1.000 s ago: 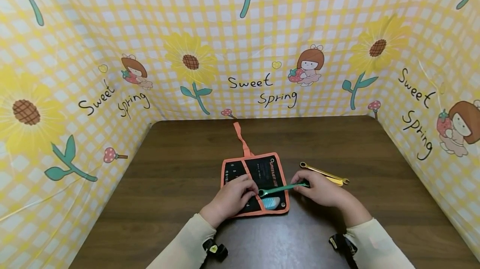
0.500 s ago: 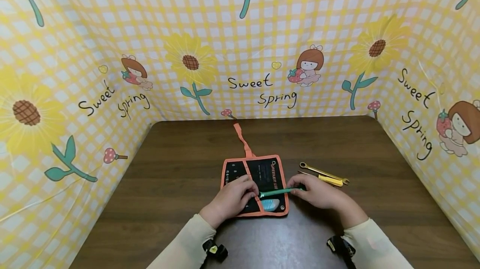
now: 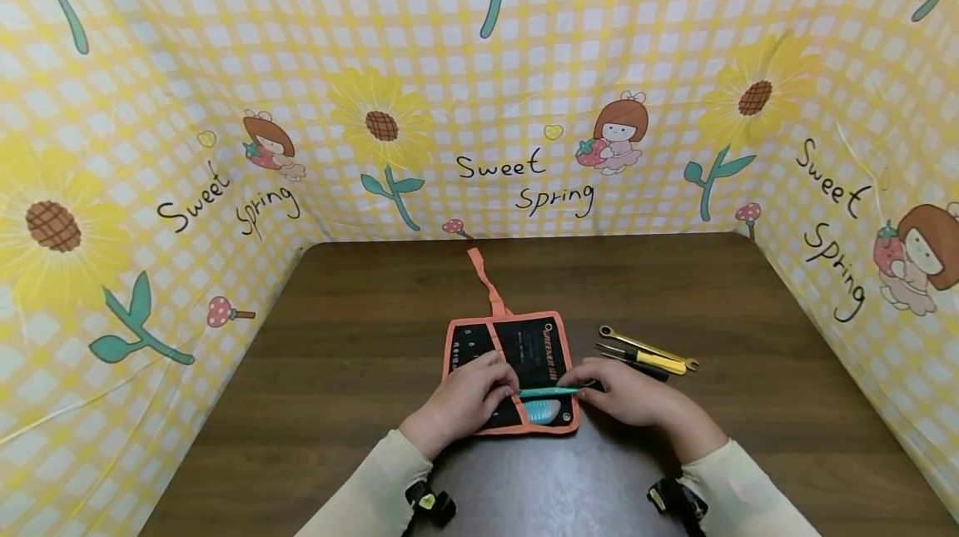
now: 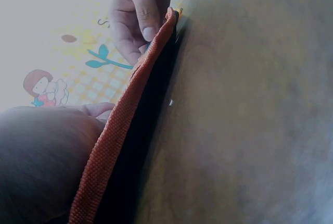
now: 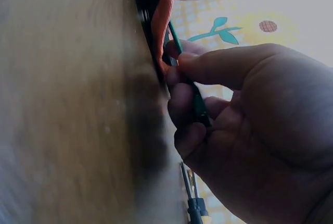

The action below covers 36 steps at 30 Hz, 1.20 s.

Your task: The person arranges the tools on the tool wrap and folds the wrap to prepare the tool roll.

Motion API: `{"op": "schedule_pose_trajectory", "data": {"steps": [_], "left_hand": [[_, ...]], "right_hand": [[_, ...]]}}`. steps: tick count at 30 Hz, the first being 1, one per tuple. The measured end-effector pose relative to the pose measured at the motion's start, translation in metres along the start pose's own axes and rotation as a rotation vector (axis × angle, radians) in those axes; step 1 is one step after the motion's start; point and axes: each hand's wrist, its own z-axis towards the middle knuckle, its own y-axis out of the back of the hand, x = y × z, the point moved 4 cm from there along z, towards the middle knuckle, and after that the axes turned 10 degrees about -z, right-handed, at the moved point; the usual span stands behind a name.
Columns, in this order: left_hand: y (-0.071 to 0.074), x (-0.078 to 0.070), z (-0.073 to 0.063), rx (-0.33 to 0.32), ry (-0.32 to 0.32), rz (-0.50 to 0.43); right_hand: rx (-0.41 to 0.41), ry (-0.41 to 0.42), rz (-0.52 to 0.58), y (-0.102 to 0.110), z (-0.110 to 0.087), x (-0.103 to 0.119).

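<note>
A black tool pouch (image 3: pixel 528 345) with orange trim lies flat on the table, its orange strap pointing away. At the diagonal pocket edge my left hand (image 3: pixel 466 391) pinches the trim between thumb and fingers. My right hand (image 3: pixel 625 391) grips a green combination wrench (image 3: pixel 545 392) by its outer end; the far end reaches the pocket edge under the left fingertips, where it is hidden. The wrench (image 5: pixel 200 108) shows between thumb and fingers in the right wrist view. A light-blue handled tool (image 3: pixel 543 412) sits in the pouch just nearer to me.
Right of the pouch lie a gold combination wrench (image 3: pixel 629 341), a yellow-handled screwdriver (image 3: pixel 663 360) and a black-handled screwdriver (image 3: pixel 648 368), partly behind the right hand. A checkered yellow cloth wall (image 3: pixel 419 212) borders the table (image 3: pixel 360 287) at the back and sides.
My right hand has moved left with the green wrench, bringing its end to the pocket edge and uncovering the screwdrivers behind it. The left hand stays at the trim.
</note>
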Motion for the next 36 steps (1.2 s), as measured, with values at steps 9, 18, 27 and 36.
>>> {"op": "schedule_pose_trajectory", "data": {"steps": [9, 18, 27, 36], "left_hand": [[0.000, -0.001, 0.000, 0.003, 0.002, -0.004], [0.000, -0.002, 0.000, 0.005, 0.007, -0.014], [0.001, -0.002, -0.001, -0.005, -0.001, -0.016], [0.001, -0.003, -0.001, -0.014, -0.018, 0.003]], "right_hand": [[-0.030, -0.042, -0.031, 0.000, -0.001, 0.000], [-0.081, -0.087, -0.047, 0.005, -0.004, -0.006], [-0.060, -0.087, 0.029, 0.012, -0.011, -0.012], [-0.084, -0.069, 0.013, 0.013, -0.009, -0.010]]}}
